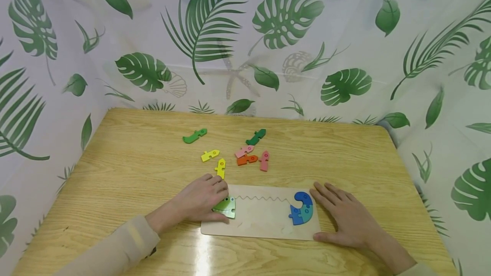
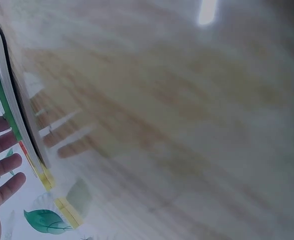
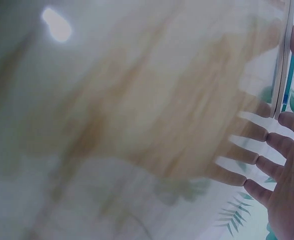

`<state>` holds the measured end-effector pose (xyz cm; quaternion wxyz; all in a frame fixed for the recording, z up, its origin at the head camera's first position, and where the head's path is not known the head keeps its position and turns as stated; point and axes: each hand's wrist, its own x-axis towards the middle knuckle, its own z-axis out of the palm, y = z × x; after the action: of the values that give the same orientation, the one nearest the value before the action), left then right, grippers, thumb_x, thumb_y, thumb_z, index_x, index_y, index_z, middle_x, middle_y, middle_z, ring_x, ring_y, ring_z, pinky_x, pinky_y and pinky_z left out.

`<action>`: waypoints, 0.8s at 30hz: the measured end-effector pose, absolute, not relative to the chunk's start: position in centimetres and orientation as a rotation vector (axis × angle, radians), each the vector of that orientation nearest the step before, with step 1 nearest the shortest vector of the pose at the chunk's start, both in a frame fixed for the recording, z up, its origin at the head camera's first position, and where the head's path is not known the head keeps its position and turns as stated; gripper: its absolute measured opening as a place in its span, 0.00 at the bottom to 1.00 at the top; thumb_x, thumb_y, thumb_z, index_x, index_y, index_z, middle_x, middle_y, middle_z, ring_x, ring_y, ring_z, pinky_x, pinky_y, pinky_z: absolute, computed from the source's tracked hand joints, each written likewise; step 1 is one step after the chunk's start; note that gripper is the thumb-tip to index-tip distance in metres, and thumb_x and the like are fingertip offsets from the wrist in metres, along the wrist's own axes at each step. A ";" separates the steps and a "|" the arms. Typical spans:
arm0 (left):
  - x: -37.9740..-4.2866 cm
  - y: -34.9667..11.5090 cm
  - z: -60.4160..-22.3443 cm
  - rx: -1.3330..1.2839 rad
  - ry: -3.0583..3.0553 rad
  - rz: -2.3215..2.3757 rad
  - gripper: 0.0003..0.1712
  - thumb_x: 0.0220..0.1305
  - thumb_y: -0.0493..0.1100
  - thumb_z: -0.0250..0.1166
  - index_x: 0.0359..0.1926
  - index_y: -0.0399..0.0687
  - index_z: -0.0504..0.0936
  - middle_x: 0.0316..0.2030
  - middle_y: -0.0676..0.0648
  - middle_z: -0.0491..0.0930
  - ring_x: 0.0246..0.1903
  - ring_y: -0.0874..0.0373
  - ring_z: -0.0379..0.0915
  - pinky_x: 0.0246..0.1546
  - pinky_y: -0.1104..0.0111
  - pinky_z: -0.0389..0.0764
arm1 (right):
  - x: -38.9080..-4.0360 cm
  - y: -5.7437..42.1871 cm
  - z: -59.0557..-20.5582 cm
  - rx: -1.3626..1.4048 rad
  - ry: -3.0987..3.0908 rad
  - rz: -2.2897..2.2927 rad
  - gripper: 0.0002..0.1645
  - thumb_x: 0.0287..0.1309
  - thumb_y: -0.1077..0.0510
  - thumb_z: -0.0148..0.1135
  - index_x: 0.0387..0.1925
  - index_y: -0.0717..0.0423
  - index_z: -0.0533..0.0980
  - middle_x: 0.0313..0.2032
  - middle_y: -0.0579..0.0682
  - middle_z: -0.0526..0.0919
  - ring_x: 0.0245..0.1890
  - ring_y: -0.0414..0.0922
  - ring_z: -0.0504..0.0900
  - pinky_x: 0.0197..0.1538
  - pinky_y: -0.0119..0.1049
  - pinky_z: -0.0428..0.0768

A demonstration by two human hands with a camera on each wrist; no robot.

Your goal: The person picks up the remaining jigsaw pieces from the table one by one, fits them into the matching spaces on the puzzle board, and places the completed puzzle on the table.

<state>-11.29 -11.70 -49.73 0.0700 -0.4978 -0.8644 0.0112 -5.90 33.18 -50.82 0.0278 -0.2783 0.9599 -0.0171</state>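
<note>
In the head view, my left hand (image 1: 207,197) is over the left end of a pale wooden board (image 1: 264,230), thumb and fingers on either side of a green animal-head puzzle piece (image 1: 230,208), which they partly hide. From the left wrist, the fingers (image 2: 5,167) are spread and the piece's green edge (image 2: 7,107) shows between thumb and fingers. My right hand (image 1: 347,216) lies with fingers spread at the board's right edge, thumb by the lower corner. Close to it on the board sits a curved blue tail (image 1: 305,212) of joined puzzle pieces.
Beyond the board lie loose puzzle pieces: two yellow ones (image 1: 210,155), a light green one (image 1: 194,136), a dark green one (image 1: 256,137), an orange one (image 1: 246,160) and two pink ones (image 1: 264,161). A leaf-patterned cloth (image 1: 238,54) hangs behind the wooden table (image 1: 126,156).
</note>
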 end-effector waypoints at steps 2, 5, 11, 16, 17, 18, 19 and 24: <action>-11.3 -11.8 -49.7 -1.499 -2.590 0.043 0.37 0.66 0.80 0.58 0.47 0.54 0.85 0.49 0.53 0.86 0.51 0.57 0.80 0.54 0.63 0.82 | -5.9 33.2 -50.8 -0.860 2.964 -0.057 0.67 0.52 0.14 0.61 0.82 0.48 0.61 0.81 0.54 0.64 0.79 0.61 0.65 0.71 0.65 0.73; -11.3 -11.9 -49.7 -1.502 -2.576 0.047 0.37 0.65 0.80 0.57 0.46 0.55 0.85 0.49 0.53 0.86 0.51 0.57 0.80 0.54 0.64 0.82 | -5.9 33.2 -50.8 -0.862 2.964 -0.059 0.67 0.52 0.14 0.61 0.82 0.48 0.61 0.81 0.54 0.64 0.79 0.61 0.65 0.71 0.65 0.73; -11.3 -12.0 -50.0 -1.500 -2.560 0.030 0.36 0.65 0.80 0.57 0.45 0.55 0.84 0.49 0.53 0.86 0.51 0.57 0.80 0.52 0.64 0.82 | -5.8 33.2 -50.9 -0.862 2.968 -0.058 0.67 0.52 0.14 0.61 0.82 0.48 0.61 0.81 0.54 0.64 0.78 0.61 0.65 0.71 0.65 0.73; -11.3 -11.9 -50.0 -1.493 -2.578 0.023 0.36 0.66 0.80 0.57 0.46 0.56 0.84 0.50 0.53 0.86 0.52 0.57 0.80 0.53 0.64 0.82 | -5.8 33.3 -50.9 -0.876 2.979 -0.054 0.67 0.51 0.14 0.61 0.82 0.47 0.61 0.81 0.54 0.65 0.78 0.61 0.66 0.70 0.65 0.74; -11.3 -11.9 -50.0 -1.490 -2.587 0.021 0.36 0.66 0.80 0.56 0.46 0.56 0.85 0.51 0.53 0.86 0.53 0.57 0.81 0.53 0.64 0.82 | -5.8 33.3 -50.9 -0.876 2.979 -0.053 0.67 0.51 0.14 0.61 0.82 0.47 0.61 0.81 0.54 0.65 0.78 0.61 0.66 0.70 0.65 0.74; -11.3 -11.9 -49.9 -1.489 -2.596 0.016 0.36 0.66 0.80 0.56 0.47 0.56 0.85 0.51 0.53 0.86 0.53 0.57 0.81 0.53 0.63 0.82 | -5.8 33.3 -50.9 -0.879 2.980 -0.049 0.67 0.51 0.14 0.61 0.82 0.47 0.61 0.81 0.54 0.65 0.78 0.61 0.66 0.70 0.65 0.74; -11.3 -11.9 -49.9 -1.487 -2.607 0.010 0.36 0.66 0.80 0.56 0.47 0.56 0.85 0.51 0.53 0.86 0.53 0.56 0.81 0.54 0.63 0.82 | -5.8 33.3 -50.9 -0.876 2.978 -0.049 0.67 0.51 0.13 0.61 0.82 0.47 0.61 0.81 0.54 0.65 0.78 0.61 0.66 0.70 0.65 0.74; -11.4 -12.1 -49.7 -1.480 -2.659 -0.030 0.35 0.68 0.78 0.57 0.50 0.56 0.85 0.52 0.52 0.86 0.54 0.55 0.80 0.56 0.62 0.82 | -5.8 33.3 -51.0 -0.868 2.971 -0.051 0.67 0.51 0.13 0.60 0.82 0.46 0.60 0.81 0.53 0.64 0.79 0.61 0.65 0.71 0.64 0.74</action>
<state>-11.40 -12.14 -49.65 0.0492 -0.4859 -0.8726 -0.0099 -5.81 33.33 -51.01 0.0230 -0.2804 0.9595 -0.0165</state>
